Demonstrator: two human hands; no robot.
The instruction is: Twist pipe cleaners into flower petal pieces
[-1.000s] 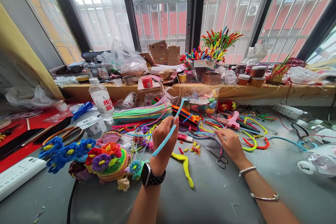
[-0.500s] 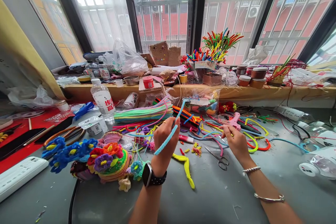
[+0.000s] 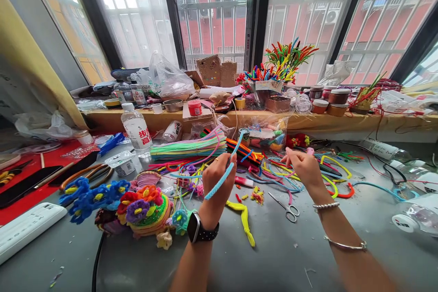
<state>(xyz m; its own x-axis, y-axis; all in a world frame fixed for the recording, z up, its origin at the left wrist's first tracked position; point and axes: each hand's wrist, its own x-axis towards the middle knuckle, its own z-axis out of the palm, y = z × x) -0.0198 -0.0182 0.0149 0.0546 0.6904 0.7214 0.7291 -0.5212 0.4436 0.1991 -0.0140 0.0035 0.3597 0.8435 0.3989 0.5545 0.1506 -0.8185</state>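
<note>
My left hand [image 3: 219, 178], with a black watch on its wrist, is closed around a light blue fuzzy stem [image 3: 221, 181] whose upper end curls over. My right hand [image 3: 303, 166] is over the loose coloured stems, beside the pink glue gun [image 3: 310, 151]; its fingers are drawn together, and anything between them is too small to make out. Scissors [image 3: 285, 207] lie below the right hand. A yellow twisted piece [image 3: 245, 223] rests on the grey table, right of the left wrist.
Fuzzy flowers [image 3: 137, 207] stand at the left, near a white power strip [image 3: 30, 228]. Pastel stems [image 3: 188, 146] and a bottle [image 3: 136, 130] lie or stand farther back. Clear bottles [image 3: 415, 219] are at the right. Jars [image 3: 338, 96] line the sill.
My right hand has moved slightly up and left, now covering more of the pink glue gun. My left hand keeps its hold on the blue stem. The view has shifted slightly.
</note>
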